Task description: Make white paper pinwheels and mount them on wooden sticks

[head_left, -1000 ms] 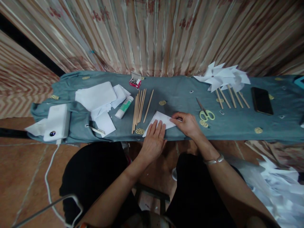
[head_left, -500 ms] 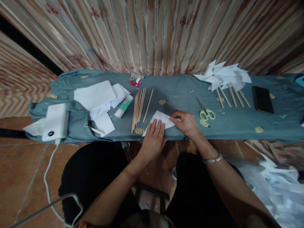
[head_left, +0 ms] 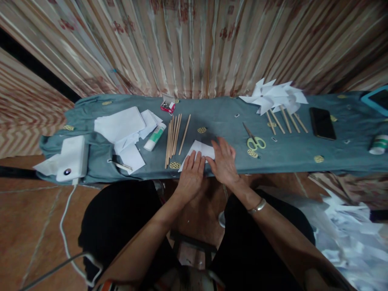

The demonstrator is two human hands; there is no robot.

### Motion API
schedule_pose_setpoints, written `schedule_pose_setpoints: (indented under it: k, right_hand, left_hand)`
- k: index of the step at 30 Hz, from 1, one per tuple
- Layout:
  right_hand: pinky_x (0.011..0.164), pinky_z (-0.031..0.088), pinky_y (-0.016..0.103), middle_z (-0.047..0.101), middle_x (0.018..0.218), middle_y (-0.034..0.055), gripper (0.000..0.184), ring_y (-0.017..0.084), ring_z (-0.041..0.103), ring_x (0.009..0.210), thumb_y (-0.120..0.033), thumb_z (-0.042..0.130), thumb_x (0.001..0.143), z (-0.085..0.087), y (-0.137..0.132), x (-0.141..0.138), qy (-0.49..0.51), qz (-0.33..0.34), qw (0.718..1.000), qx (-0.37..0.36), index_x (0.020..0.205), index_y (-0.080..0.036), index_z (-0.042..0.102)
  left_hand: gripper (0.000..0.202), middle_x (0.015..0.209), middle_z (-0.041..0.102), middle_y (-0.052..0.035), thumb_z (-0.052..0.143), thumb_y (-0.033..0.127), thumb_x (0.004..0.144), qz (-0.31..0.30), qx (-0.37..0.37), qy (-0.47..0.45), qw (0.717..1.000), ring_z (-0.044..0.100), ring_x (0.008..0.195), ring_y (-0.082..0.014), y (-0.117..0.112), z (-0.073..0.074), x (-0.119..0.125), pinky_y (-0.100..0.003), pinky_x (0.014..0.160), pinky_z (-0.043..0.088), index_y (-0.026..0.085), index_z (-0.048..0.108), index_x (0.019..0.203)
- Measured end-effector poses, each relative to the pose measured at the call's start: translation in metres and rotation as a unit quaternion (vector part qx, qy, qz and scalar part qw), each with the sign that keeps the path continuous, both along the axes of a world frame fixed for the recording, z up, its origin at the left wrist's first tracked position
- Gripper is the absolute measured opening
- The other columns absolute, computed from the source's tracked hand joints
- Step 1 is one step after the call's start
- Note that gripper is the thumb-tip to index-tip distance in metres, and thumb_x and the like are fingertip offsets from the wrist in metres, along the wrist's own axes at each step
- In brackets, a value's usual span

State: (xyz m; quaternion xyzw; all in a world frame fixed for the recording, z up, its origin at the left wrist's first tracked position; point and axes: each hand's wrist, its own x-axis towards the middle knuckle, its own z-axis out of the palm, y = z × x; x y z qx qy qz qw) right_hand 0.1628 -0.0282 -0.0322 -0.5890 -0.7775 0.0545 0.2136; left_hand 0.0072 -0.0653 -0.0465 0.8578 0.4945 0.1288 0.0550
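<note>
A folded sheet of white paper (head_left: 200, 147) lies on the green cloth near the table's front edge. My left hand (head_left: 191, 171) rests flat on its left part, fingers stretched out. My right hand (head_left: 224, 163) lies over the paper's right end with its fingers extended and thumb toward the left hand; that end is hidden beneath it. Just left of the paper are several wooden sticks (head_left: 173, 137) and a glue stick (head_left: 155, 136). To the right lies a pair of scissors (head_left: 256, 142) with light green handles.
White paper sheets (head_left: 121, 123) and a white power bank (head_left: 72, 157) with a cable occupy the left side. A small red box of pins (head_left: 167, 106) stands at the back. Paper pinwheels (head_left: 274, 96) on sticks and a black phone (head_left: 322, 123) are on the right.
My right hand has shifted from pinching the paper's right corner to lying over that end with fingers extended. My left hand stays pressed on the paper. The view has turned slightly right.
</note>
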Motion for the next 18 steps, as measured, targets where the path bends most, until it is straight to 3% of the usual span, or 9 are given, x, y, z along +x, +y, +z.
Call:
schedule_pose_setpoints:
  k: [8, 13, 18]
  right_hand:
    - [0.108, 0.028, 0.055, 0.036, 0.15, 0.0246, 0.056, 0.035, 0.032, 0.14, -0.043, 0.035, 0.096, -0.016, 0.011, 0.055, 0.011, -0.101, 0.995, 0.007, 0.142, -0.011, 0.04]
    - [0.108, 0.031, 0.054, 0.038, 0.149, 0.0236, 0.053, 0.035, 0.035, 0.139, -0.041, 0.036, 0.097, -0.019, 0.011, 0.057, 0.009, -0.105, 0.994, 0.012, 0.139, -0.011, 0.044]
    - [0.108, 0.033, 0.053, 0.042, 0.147, 0.0194, 0.045, 0.033, 0.039, 0.137, -0.036, 0.033, 0.097, -0.017, 0.012, 0.057, 0.055, -0.104, 0.993, 0.014, 0.133, -0.016, 0.052]
  left_hand:
    - [0.06, 0.154, 0.031, -0.0265, 0.047, 0.014, 0.089, -0.009, -0.002, 0.008, 1.0, 0.018, 0.148, -0.0317, -0.008, 0.003, -0.018, -0.053, 0.118, 0.026, 0.0, 0.031, 0.145]
    - [0.062, 0.156, 0.029, -0.0236, 0.041, 0.009, 0.088, 0.018, 0.015, 0.022, 0.999, 0.014, 0.149, -0.0294, -0.027, -0.002, -0.04, -0.052, 0.118, 0.025, 0.001, 0.028, 0.148]
    - [0.063, 0.156, 0.028, -0.0226, 0.04, 0.01, 0.089, 0.034, 0.031, 0.027, 0.999, 0.013, 0.149, -0.0288, -0.036, -0.004, -0.046, -0.052, 0.119, 0.024, 0.003, 0.025, 0.149]
